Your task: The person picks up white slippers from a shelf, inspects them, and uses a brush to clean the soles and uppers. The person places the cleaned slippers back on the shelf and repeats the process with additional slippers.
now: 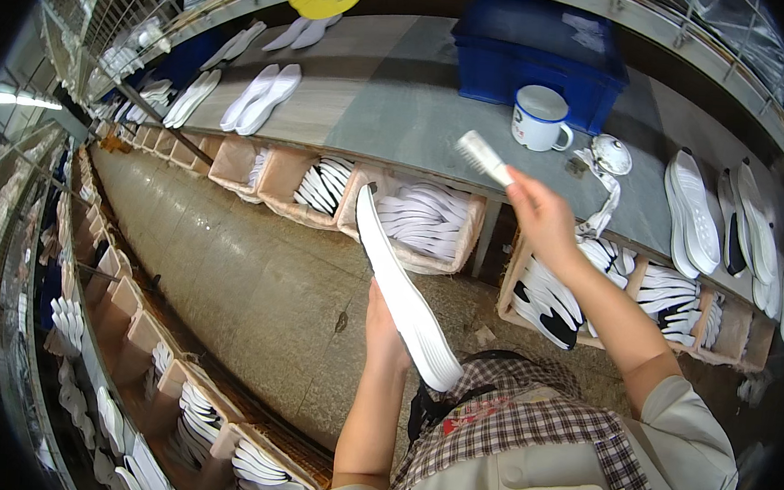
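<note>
My left hand (383, 329) grips a white shoe sole (404, 292) from below and behind, so most of the fingers are hidden. The sole is held on edge at a slant, its dark-tipped end up and away from me. To the right, my right hand (544, 222) is closed round the handle of a small white brush (484, 156), whose bristles point down and left. Brush and sole are apart. Just past the brush, an enamel mug (538, 123) with a blue rim stands on the grey bench (403, 108). Its lid (611, 154) and a white rag (601, 206) lie beside it.
A blue crate (536, 58) stands on the bench behind the mug. Pairs of soles (262, 101) sit at the left, more soles (692, 213) at the right. Cloth-lined bins (409, 263) full of soles line the bench front. Another bin row (183, 381) runs along the left.
</note>
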The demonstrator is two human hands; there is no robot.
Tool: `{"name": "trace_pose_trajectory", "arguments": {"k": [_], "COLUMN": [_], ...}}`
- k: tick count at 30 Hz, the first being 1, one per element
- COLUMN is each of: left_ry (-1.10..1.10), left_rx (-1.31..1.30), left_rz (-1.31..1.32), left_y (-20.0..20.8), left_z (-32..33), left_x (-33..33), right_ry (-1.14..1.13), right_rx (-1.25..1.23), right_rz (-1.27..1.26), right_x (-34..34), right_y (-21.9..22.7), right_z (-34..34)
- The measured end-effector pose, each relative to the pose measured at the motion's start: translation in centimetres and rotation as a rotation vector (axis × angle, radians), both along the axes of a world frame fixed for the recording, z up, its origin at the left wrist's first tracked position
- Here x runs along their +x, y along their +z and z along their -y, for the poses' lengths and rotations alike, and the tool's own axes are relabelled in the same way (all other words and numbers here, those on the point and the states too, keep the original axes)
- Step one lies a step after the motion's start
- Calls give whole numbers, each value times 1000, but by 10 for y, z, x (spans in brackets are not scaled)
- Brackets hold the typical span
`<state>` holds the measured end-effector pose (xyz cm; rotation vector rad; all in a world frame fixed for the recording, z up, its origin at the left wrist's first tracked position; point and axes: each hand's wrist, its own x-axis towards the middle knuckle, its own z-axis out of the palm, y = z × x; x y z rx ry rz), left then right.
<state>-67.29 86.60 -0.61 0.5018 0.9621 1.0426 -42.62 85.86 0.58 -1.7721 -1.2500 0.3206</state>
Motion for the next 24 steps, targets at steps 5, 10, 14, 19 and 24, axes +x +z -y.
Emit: {"name": "trace_pose_trajectory", "arguments": {"k": [5, 10, 14, 19, 24], "left_ry": [-56, -174, -255, -447, -651], "left_rx": [-73, -147, -35, 302, 569], "left_rz": [5, 107, 219, 351, 300], "left_y": [15, 18, -16, -109, -151], "left_z": [1, -11, -6, -6, 11], "left_x": [-24, -30, -27, -6, 98], "right_ry": [-18, -174, -195, 389, 532], "right_rx": [-182, -163, 157, -36, -377], "right_rz": [-566, -150, 556, -234, -1326], "right_x": [51, 67, 61, -6, -27], "right_y": [-34, -57, -49, -50, -39], "right_z": [-46, -79, -58, 52, 191]}}
